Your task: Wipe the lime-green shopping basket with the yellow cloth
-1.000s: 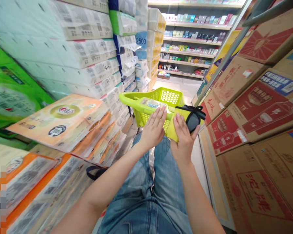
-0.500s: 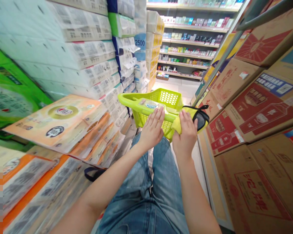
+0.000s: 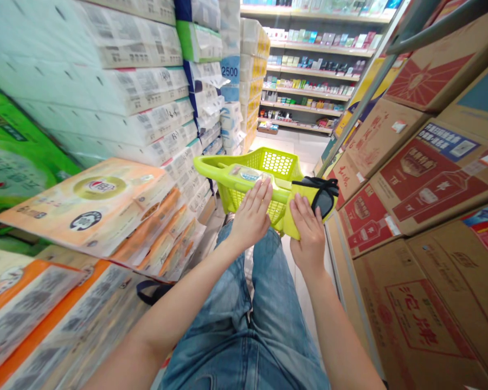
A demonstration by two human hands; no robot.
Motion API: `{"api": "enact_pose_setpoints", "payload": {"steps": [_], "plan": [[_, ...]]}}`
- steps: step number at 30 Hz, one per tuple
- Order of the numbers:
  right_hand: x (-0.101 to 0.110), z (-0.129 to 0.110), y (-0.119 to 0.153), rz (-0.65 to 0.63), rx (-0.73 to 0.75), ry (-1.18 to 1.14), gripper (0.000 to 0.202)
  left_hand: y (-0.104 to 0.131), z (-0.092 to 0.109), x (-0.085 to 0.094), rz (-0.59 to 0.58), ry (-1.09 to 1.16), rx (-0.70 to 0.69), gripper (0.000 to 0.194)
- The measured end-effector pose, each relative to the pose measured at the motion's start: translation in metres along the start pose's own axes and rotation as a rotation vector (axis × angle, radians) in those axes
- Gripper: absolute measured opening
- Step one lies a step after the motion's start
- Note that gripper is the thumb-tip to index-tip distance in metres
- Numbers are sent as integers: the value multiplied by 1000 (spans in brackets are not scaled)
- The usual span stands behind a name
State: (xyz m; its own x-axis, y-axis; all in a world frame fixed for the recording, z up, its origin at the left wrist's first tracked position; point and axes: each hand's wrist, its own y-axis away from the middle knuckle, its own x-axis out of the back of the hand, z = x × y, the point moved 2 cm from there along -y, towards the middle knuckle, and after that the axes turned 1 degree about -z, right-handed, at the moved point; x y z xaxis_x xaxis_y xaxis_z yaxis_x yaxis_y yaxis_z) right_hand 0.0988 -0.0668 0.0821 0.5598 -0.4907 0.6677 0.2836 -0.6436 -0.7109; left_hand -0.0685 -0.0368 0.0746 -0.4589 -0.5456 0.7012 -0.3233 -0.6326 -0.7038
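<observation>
Lime basket (image 3: 232, 196), partly hidden inside: left fingers (image 3: 255, 199) outstretched on handle (image 3: 211, 166), right fingers (image 3: 305, 211) clasping yellow cloth (image 3: 291, 222).

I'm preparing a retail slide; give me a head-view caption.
Between stacked packs and cartons: left hand on a green basket, right hand holding a yellow item.

From here the basket (image 3: 228, 195) looks like smooth, glossy plastic, the pouch (image 3: 303, 189) soft cloth, the cartons (image 3: 425, 173) matt cardboard, the jeans (image 3: 268, 346) denim.
</observation>
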Motion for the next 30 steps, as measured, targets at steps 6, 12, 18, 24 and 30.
{"api": "enact_pose_setpoints", "payload": {"steps": [6,12,18,24,30], "plan": [[11,26,-2,150,-75,-84,66,1,0,-2,-3,7,6,75],[20,34,-14,108,-57,-42,64,1,-1,-1,-8,-3,4,77],[26,30,-22,-16,-75,133,62,1,-1,-2,-3,8,5,76],[30,28,-27,-77,-78,40,41,2,-2,-1,2,8,-1,76],[30,30,-11,-51,8,-37,61,2,-2,-1,-2,21,0,76]]}}
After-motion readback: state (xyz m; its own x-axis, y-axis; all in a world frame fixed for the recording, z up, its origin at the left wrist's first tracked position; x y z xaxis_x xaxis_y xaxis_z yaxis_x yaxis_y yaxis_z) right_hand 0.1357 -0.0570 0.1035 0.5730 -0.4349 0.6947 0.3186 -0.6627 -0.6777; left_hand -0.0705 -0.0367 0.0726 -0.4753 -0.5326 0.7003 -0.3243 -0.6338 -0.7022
